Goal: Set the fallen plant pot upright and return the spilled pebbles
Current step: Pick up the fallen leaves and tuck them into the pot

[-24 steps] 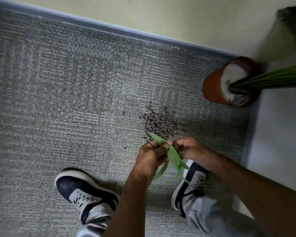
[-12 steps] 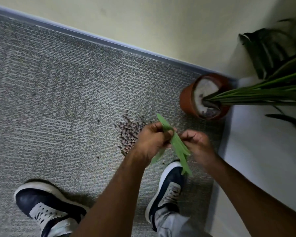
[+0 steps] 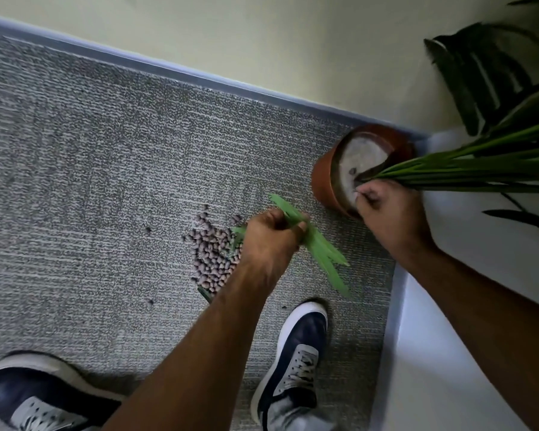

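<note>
While left hand [image 3: 271, 241] grips leaves [image 3: 316, 247] | right hand [image 3: 386, 213] curled at one pot [image 3: 327, 181], grip unclear | one pebble pile [image 3: 213, 256]

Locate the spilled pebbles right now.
The pebbles lie heaped on the grey carpet at head-view centre, just left of the left hand, away from the tipped pot.

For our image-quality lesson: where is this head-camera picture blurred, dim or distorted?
Head view: the loose green leaves in the left hand smear with motion; the dark plant top right is dim and soft; the baseboard bows from wide-angle distortion; the pebbles stay fairly sharp.
</note>
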Demonstrator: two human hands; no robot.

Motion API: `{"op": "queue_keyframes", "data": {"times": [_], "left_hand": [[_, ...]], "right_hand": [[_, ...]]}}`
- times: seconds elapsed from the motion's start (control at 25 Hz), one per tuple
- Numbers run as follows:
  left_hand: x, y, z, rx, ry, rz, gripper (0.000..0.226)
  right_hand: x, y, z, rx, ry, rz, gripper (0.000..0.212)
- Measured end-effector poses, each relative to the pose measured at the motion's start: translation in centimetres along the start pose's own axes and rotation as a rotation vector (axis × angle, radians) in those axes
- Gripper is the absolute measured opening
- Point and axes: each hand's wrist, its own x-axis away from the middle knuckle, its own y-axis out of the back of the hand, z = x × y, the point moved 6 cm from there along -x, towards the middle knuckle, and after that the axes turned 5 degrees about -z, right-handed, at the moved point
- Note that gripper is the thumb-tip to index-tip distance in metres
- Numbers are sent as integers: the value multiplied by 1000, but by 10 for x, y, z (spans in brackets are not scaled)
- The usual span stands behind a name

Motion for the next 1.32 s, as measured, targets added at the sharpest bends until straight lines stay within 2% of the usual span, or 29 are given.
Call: {"op": "queue_keyframes", "data": {"times": [0.16, 0.24, 0.4, 0.52, 0.6, 0.68, 0.72, 0.8, 0.84, 0.92, 0.96, 1.04, 1.12, 1.16, 1.2, 1.32], "left_hand": [[-7, 0, 4, -41, -28, -35, 11], [-8, 0, 8, -39, -22, -50, 10], [-10, -9, 14, -41, -8, -49, 9], [-13, -12, 17, -76, -8, -68, 7], [-13, -12, 19, -120, -30, -88, 7], [-12, -12, 20, -183, -65, -118, 9], [-12, -12, 18, -200, -84, -132, 10], [-13, -12, 10, -173, -119, -158, 7], [-14, -12, 5, -144, -132, -164, 4], [-14, -14, -4, -106, -158, -161, 7], [-15, -13, -5, -90, -160, -157, 7], [-14, -4, -2, -68, -152, -156, 12], [-12, 15, 14, -159, -163, -168, 17], [-7, 30, 29, -245, -149, -195, 19], [-1, 46, 49, -334, -121, -239, 19], [25, 97, 122, -479, 51, -358, 18]], "right_hand": [[0, -25, 29, 165, 450, 135, 12], [5, -40, 30, 283, 570, 249, 15], [-4, -41, 4, 554, 360, 337, 11], [2, -41, 4, 627, 364, 348, 15], [6, -30, 12, 442, 317, 166, 16], [15, -17, 12, 45, 130, 0, 24], [21, -18, 7, -197, -26, 19, 31], [41, -32, 5, -552, -294, 195, 37], [49, -37, 8, -650, -332, 251, 30], [55, -36, 11, -706, -307, 235, 17], [52, -31, 12, -680, -285, 197, 17], [39, -17, 9, -469, -200, 76, 16], [22, -2, 15, -67, -32, -92, 19], [12, -1, 17, 121, 28, -123, 21], [2, -2, 16, 253, 50, -103, 22], [-14, -20, 8, 535, 120, 97, 19]]}}
